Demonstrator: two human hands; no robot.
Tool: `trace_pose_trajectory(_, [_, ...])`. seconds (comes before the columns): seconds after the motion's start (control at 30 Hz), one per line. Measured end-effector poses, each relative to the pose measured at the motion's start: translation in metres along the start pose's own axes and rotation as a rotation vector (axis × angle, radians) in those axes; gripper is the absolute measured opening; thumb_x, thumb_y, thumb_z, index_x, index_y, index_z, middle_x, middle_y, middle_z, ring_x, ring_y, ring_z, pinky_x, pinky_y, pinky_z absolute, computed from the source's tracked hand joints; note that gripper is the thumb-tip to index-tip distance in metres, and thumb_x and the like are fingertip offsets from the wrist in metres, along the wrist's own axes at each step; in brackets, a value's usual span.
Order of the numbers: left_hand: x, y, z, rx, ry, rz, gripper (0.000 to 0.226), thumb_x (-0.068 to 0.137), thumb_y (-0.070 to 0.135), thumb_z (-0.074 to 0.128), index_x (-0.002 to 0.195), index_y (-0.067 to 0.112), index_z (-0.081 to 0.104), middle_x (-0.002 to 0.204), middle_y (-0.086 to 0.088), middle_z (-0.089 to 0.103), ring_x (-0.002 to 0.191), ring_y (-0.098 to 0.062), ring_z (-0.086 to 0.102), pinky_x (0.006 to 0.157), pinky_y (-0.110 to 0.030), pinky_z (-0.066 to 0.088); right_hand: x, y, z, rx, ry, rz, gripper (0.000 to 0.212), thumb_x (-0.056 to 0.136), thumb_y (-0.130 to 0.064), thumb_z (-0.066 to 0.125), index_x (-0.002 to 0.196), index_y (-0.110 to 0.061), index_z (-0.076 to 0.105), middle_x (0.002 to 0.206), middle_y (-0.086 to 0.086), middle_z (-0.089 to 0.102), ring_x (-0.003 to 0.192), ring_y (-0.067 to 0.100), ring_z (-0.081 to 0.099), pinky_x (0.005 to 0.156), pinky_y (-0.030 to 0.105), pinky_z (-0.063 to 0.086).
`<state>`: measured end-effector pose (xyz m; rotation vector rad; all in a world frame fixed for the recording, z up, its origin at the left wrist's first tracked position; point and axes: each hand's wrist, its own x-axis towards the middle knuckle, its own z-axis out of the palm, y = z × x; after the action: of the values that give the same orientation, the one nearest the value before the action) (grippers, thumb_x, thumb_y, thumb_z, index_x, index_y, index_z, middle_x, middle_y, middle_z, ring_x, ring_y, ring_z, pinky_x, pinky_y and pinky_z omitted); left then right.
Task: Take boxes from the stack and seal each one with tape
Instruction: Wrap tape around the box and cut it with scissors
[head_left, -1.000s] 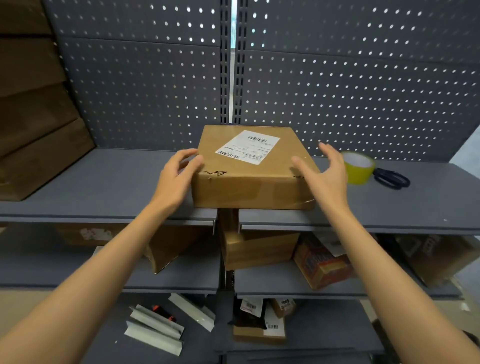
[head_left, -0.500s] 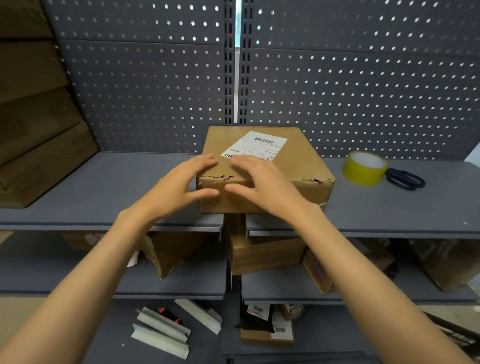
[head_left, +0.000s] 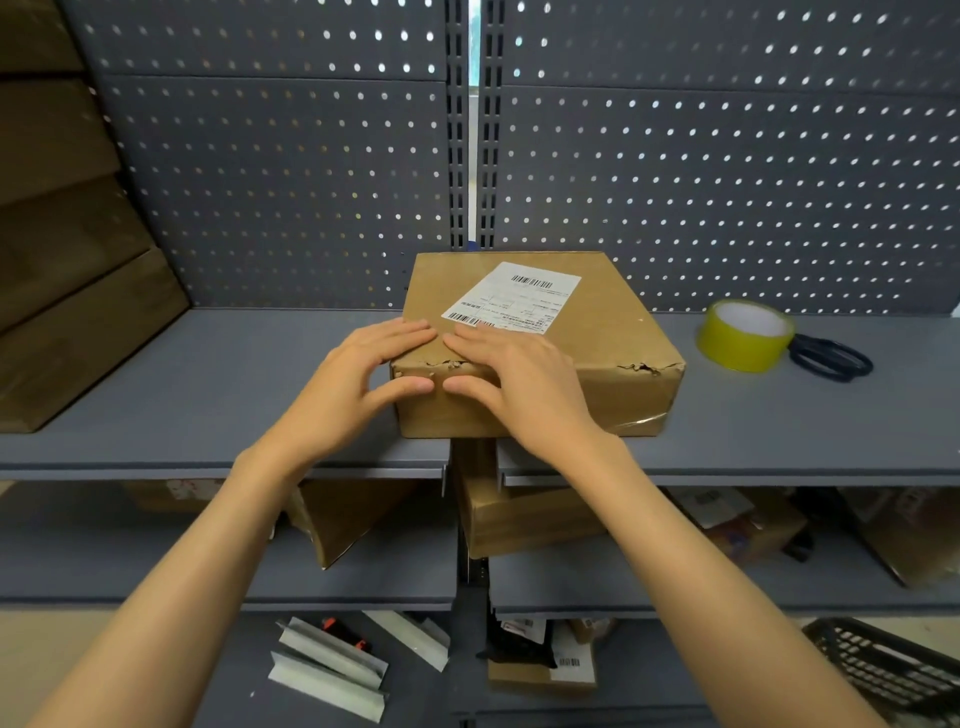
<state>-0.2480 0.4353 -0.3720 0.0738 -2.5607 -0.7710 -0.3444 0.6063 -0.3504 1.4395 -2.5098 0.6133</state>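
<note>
Head view: left grip and right grip, fingers flat, press box near-left top edge.

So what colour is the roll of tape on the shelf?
Yellow-green, with a white core; the roll of tape shows clearly in the head view.

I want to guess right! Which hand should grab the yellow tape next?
Probably the right hand. The yellow tape sits on the shelf to the right of the box, nearer that hand. The left hand would have to cross over.
</note>
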Motion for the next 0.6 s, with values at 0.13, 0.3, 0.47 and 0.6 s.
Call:
trace_pose_trajectory(0.13, [0.0, -0.005, 0.003, 0.008, 0.037, -0.009, 0.064, 0.077, 0.057, 0.057, 0.134, 0.028, 0.052, 0.138, 0.016, 0.046, 0.135, -0.006, 0.034, 0.114, -0.035, 0.027, 0.0, -0.001, 0.001, -0.005, 0.004, 0.002, 0.048, 0.093, -0.047, 0.051, 0.139, -0.034, 0.046, 0.147, -0.015, 0.041, 0.139, 0.006, 0.031, 0.105, 0.024, 0.022])
trace_pose_trajectory(0.3, [-0.002, -0.002, 0.003, 0.006, 0.03, -0.026, 0.061, 0.082, 0.056, 0.06, 0.136, 0.029, 0.049, 0.142, 0.014, 0.044, 0.139, -0.008, 0.031, 0.116, -0.044, 0.027, -0.002, -0.001, 0.001, -0.024, -0.014, 0.0, 0.049, 0.095, -0.047, 0.048, 0.142, -0.034, 0.043, 0.149, -0.015, 0.038, 0.14, 0.006, 0.029, 0.107, 0.025, 0.021])
trace_pose_trajectory(0.47, [-0.007, 0.01, 0.001, -0.033, -0.043, -0.049, 0.066, 0.081, 0.044, 0.052, 0.143, 0.023, 0.04, 0.152, 0.009, 0.031, 0.142, -0.004, 0.018, 0.114, -0.023, 0.016, -0.001, 0.003, -0.003, 0.01, -0.09, 0.0, 0.049, 0.099, -0.046, 0.042, 0.145, -0.032, 0.036, 0.153, -0.015, 0.031, 0.143, 0.004, 0.021, 0.108, 0.025, 0.021])
trace_pose_trajectory(0.6, [-0.01, 0.014, 0.004, -0.005, -0.009, -0.024, 0.058, 0.086, 0.039, 0.052, 0.14, 0.021, 0.044, 0.149, 0.008, 0.036, 0.142, -0.006, 0.021, 0.116, -0.029, 0.019, -0.002, 0.004, -0.003, 0.019, -0.085, 0.008, 0.046, 0.099, -0.044, 0.042, 0.144, -0.034, 0.038, 0.153, -0.017, 0.03, 0.143, 0.003, 0.02, 0.105, 0.025, 0.023])
